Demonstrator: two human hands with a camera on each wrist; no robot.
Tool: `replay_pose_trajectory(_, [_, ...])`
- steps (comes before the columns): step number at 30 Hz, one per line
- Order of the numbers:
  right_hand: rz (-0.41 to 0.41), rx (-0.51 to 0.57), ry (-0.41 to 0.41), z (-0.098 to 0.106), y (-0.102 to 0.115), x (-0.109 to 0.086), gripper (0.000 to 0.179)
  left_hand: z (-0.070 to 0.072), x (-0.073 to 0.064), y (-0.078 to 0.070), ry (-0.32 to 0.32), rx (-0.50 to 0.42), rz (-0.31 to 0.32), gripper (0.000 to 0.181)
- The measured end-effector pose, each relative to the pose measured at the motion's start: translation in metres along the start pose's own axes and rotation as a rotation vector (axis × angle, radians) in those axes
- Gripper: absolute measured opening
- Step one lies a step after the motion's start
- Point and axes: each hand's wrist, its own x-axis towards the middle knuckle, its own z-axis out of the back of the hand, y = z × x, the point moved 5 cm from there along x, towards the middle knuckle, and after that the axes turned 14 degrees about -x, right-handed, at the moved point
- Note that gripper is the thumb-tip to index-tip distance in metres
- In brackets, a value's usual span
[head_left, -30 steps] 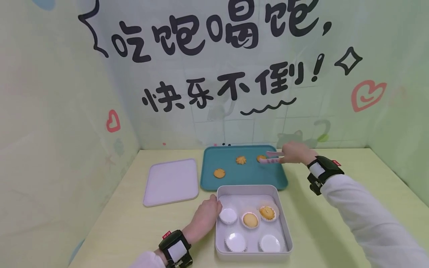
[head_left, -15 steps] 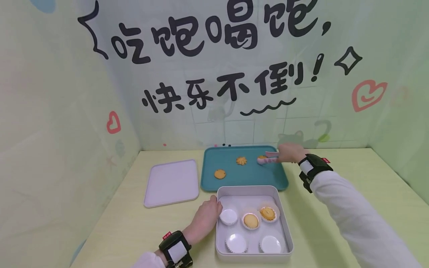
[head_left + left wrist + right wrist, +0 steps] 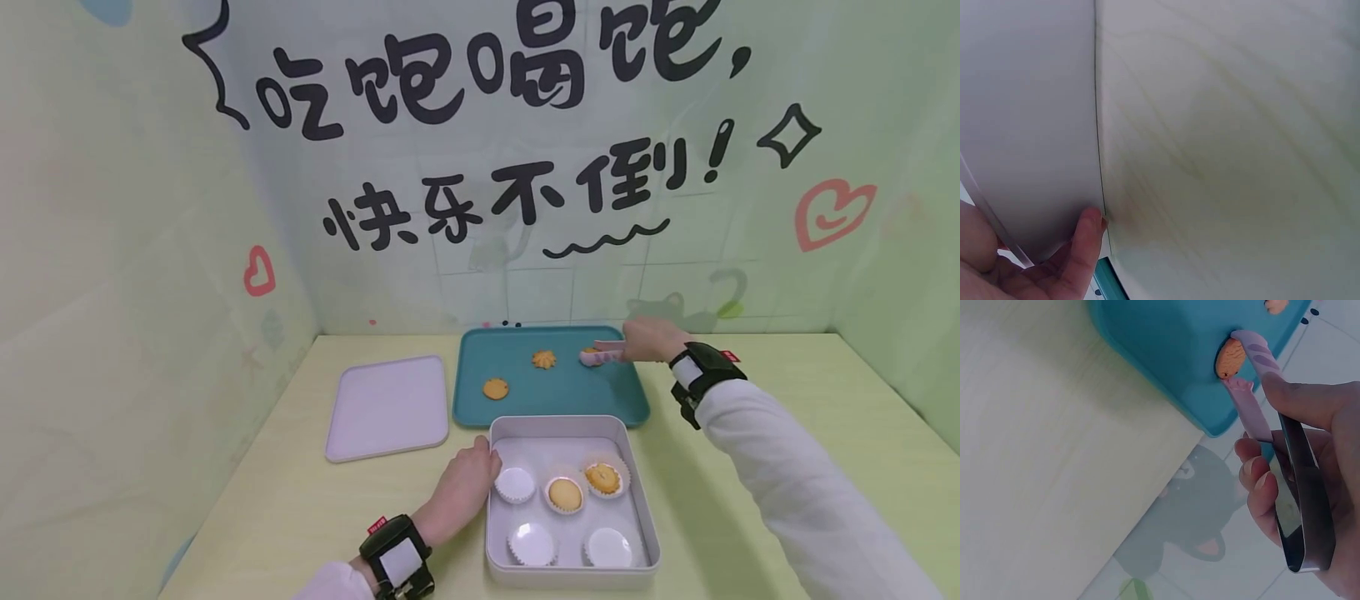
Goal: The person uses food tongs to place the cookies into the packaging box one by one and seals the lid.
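My right hand grips metal tongs with pink paw-shaped tips over the right end of the blue tray. A small brown cookie lies between the two tips, which reach its opposite sides in the right wrist view. On the same tray are a flower-shaped cookie and a round cookie. My left hand holds the left wall of a pale box, thumb and fingers about its rim in the left wrist view. Inside, one paper cup holds a round cookie, another a golden cookie.
Several white paper cups without cookies also stand in the box. A flat lilac tray lies left of the blue one. Behind the table rises a printed wall, with side walls left and right.
The tongs' tips have shifted slightly left and come closer around the cookie at the tray's right end. My left hand stays on the box. The head view has shifted a little.
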Motion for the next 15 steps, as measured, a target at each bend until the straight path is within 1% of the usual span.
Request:
replay_pose_trajectory(2, [0.000, 0.014, 0.001, -0.001, -0.001, 0.000, 0.025, 0.000, -0.001, -0.001, -0.008, 0.008, -0.012, 0.017])
replay_pose_trajectory(6, [-0.003, 0.032, -0.021, -0.005, -0.005, 0.000, 0.029, 0.001, -0.001, -0.002, -0.004, 0.003, -0.015, 0.016])
replay_pose_trajectory(12, [0.061, 0.000, -0.098, -0.006, -0.005, -0.007, 0.028, 0.000, -0.001, -0.002, 0.005, -0.002, -0.007, 0.017])
replay_pose_trajectory(15, [0.080, -0.020, -0.104, -0.003, -0.003, -0.012, 0.029, 0.001, -0.001, -0.002, 0.003, -0.005, -0.002, 0.016])
